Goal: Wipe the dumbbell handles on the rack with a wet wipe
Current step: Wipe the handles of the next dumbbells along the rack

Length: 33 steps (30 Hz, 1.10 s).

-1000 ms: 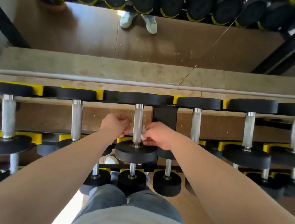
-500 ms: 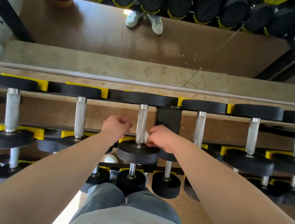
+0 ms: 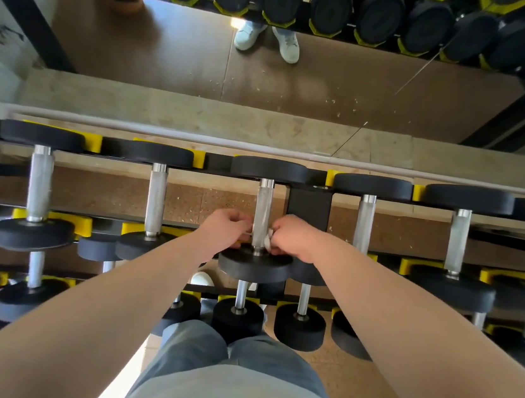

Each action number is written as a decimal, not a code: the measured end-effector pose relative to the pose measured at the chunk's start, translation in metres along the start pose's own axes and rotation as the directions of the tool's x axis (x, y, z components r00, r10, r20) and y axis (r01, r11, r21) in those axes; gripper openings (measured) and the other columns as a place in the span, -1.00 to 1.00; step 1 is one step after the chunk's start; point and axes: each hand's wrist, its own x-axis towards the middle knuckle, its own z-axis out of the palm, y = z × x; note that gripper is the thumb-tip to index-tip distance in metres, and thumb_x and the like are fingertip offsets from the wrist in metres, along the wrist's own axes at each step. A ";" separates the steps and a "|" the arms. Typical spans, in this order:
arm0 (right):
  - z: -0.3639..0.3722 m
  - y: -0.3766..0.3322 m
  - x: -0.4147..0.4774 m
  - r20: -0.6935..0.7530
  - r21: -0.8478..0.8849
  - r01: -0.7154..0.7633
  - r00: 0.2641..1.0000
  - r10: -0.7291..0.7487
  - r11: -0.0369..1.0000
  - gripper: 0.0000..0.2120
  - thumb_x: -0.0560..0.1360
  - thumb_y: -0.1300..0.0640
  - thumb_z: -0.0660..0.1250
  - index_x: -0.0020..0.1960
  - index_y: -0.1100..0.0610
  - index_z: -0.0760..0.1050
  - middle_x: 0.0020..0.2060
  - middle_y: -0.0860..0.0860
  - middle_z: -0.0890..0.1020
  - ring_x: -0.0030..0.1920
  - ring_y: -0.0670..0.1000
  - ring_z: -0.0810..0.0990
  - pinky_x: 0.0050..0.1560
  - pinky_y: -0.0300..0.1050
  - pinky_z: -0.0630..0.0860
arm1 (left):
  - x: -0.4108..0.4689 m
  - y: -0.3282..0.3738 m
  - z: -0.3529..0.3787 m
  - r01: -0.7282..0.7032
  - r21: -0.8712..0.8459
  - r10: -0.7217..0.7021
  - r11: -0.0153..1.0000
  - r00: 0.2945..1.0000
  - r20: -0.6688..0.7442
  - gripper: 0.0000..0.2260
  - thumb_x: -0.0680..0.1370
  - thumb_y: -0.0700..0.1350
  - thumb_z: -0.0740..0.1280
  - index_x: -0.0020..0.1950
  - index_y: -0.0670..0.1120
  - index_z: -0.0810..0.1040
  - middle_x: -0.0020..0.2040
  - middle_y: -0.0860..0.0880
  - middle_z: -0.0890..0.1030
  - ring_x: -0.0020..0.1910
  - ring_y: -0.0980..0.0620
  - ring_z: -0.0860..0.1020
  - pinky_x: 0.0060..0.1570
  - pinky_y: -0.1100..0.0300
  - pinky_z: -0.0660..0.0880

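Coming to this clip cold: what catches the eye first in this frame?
Two bare forearms run up the middle to the left hand and right hand, curled at either side of one knurled dumbbell handle on the rack's top row. A scrap of white wet wipe shows between the right hand and the handle. Above, what looks like a mirror shows dumbbell ends and pale shoes.

Left hand (image 3: 226, 229) and right hand (image 3: 292, 237) flank the handle (image 3: 263, 205), wipe (image 3: 268, 244) apparently around it.
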 end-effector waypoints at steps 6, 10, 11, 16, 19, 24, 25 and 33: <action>-0.020 -0.026 0.012 -0.259 0.836 0.182 0.963 0.080 0.518 -0.77 0.57 0.43 0.32 0.06 0.15 0.61 0.05 0.12 0.67 0.11 0.13 0.66 0.24 0.11 0.61 | -0.004 -0.001 -0.001 -0.038 0.021 0.038 0.999 0.999 -0.014 -0.83 0.67 -0.17 0.29 0.20 0.04 0.59 0.06 0.07 0.67 0.01 0.12 0.68 0.08 0.12 0.65; -0.002 -0.011 0.001 -0.446 0.437 0.249 0.894 -0.033 0.864 -0.70 0.60 0.24 0.36 0.31 0.08 0.60 0.14 -0.11 0.63 0.06 -0.06 0.66 0.17 -0.08 0.59 | -0.003 -0.003 -0.001 -0.022 -0.059 0.015 0.998 0.993 -0.116 -0.86 0.67 -0.15 0.31 0.19 0.00 0.60 -0.01 -0.01 0.68 -0.11 0.07 0.68 0.00 0.13 0.67; 0.005 -0.005 -0.004 -0.436 0.375 0.240 0.898 -0.058 0.896 -0.72 0.62 0.22 0.34 0.30 0.06 0.60 0.14 -0.08 0.66 -0.03 -0.09 0.70 0.08 -0.12 0.64 | -0.003 -0.004 -0.003 -0.011 -0.071 0.001 0.997 0.991 -0.137 -0.85 0.66 -0.16 0.31 0.20 -0.01 0.60 0.00 -0.03 0.68 -0.15 0.06 0.67 -0.05 0.16 0.66; 0.017 0.013 -0.017 -0.209 -0.042 0.082 0.974 -0.089 0.996 -0.91 0.57 0.22 0.38 0.02 0.11 0.66 -0.06 0.04 0.70 -0.08 0.04 0.70 0.02 -0.02 0.67 | -0.006 0.000 -0.003 -0.006 -0.039 0.000 0.999 0.987 -0.160 -0.74 0.63 -0.29 0.31 0.13 0.07 0.56 0.12 0.01 0.62 -0.13 0.06 0.65 -0.13 0.22 0.63; 0.011 0.000 -0.017 -0.304 0.281 0.116 0.952 -0.026 0.953 -0.82 0.54 0.27 0.44 0.04 0.02 0.60 0.02 0.05 0.69 -0.09 0.01 0.74 0.03 0.03 0.70 | -0.011 0.006 -0.001 -0.006 -0.020 0.003 1.000 0.991 -0.132 -0.72 0.59 -0.30 0.37 0.14 0.08 0.59 0.12 0.03 0.60 -0.02 0.06 0.62 0.01 0.13 0.66; 0.002 -0.023 -0.022 -0.538 0.290 0.313 0.835 -0.116 0.904 -0.75 0.52 0.24 0.44 0.04 -0.10 0.54 0.00 -0.05 0.66 -0.05 -0.04 0.68 -0.09 -0.18 0.61 | -0.019 0.012 -0.004 -0.015 -0.089 0.011 0.996 0.999 -0.041 -0.81 0.53 -0.25 0.47 0.07 0.00 0.63 0.03 -0.03 0.68 -0.11 0.08 0.64 -0.29 0.30 0.59; 0.004 -0.023 -0.025 -0.548 0.193 0.325 0.818 -0.173 0.926 -0.78 0.54 0.22 0.42 0.05 -0.09 0.58 0.03 -0.05 0.65 -0.01 -0.05 0.66 -0.08 -0.23 0.56 | -0.019 0.013 -0.005 -0.018 -0.111 0.014 0.994 0.999 -0.038 -0.82 0.55 -0.26 0.45 0.08 -0.01 0.63 0.03 -0.04 0.69 -0.16 0.08 0.64 -0.31 0.30 0.58; 0.025 -0.001 -0.041 -0.307 -0.280 0.279 0.881 -0.361 0.919 -0.86 0.61 0.18 0.36 0.07 0.03 0.68 0.12 0.01 0.57 0.08 -0.03 0.56 0.00 -0.34 0.40 | -0.019 0.005 -0.008 0.045 -0.162 -0.035 0.986 0.997 0.067 -0.85 0.62 -0.24 0.38 0.17 -0.09 0.59 0.04 -0.15 0.71 -0.07 -0.02 0.74 -0.02 0.06 0.69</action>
